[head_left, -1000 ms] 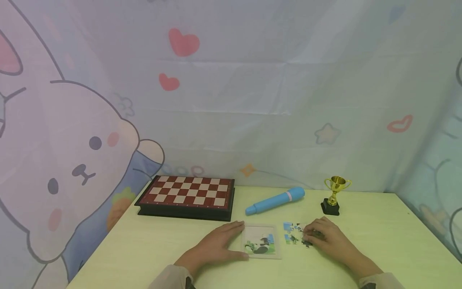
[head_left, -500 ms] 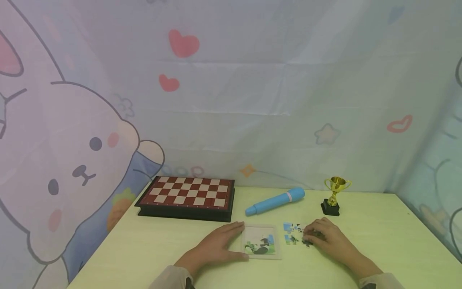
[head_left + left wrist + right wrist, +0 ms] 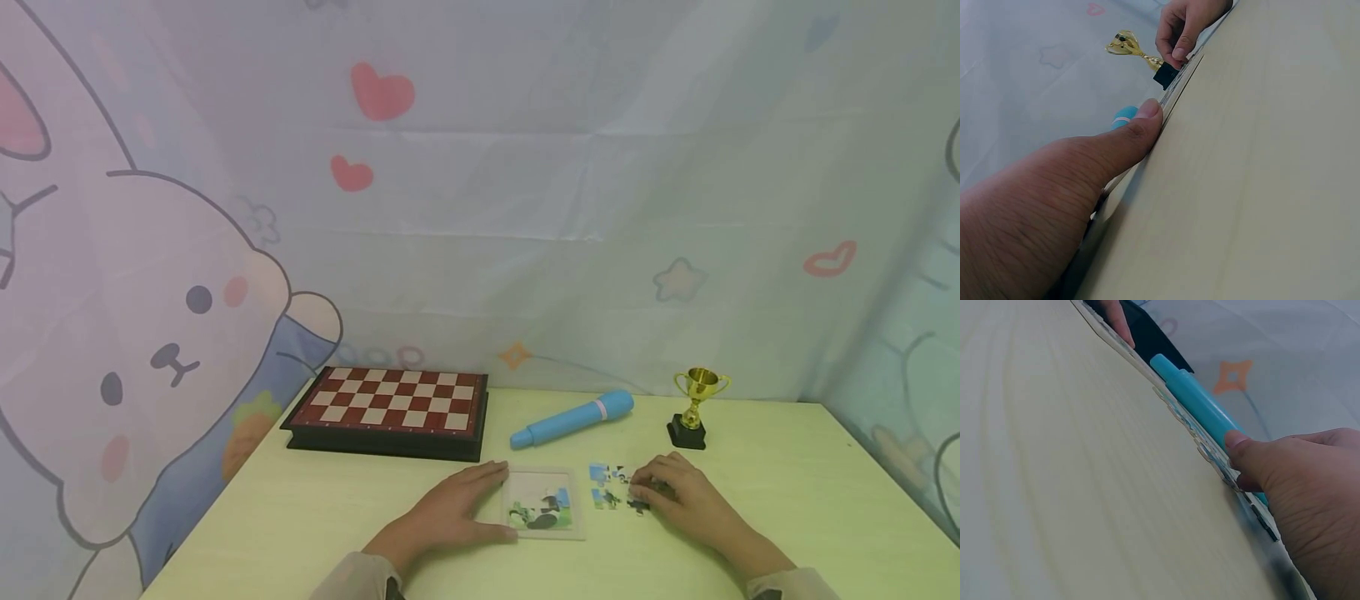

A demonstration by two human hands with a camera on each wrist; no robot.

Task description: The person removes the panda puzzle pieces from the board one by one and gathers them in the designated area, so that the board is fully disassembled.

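Observation:
A square puzzle tray (image 3: 578, 502) lies on the table, its lower part filled with panda-picture pieces (image 3: 542, 512) and its upper part bare. My left hand (image 3: 450, 508) rests at the tray's left side, thumb at the near corner and fingers at the far one, spread and fairly straight. Right of the tray lie several loose puzzle pieces (image 3: 604, 499) in blue, green, white and black. My right hand (image 3: 686, 500) is over their right end, fingers bent, thumb and fingertips pinching a dark puzzle piece (image 3: 639, 506), mostly hidden by the fingers.
At the back left sits a black box with a red and white checkered top (image 3: 397, 400). A blue microphone-shaped stick (image 3: 570, 421) lies behind the tray. Behind my right hand stands a small gold trophy cup (image 3: 697, 392) on a black base. A printed curtain (image 3: 487, 275) closes the back.

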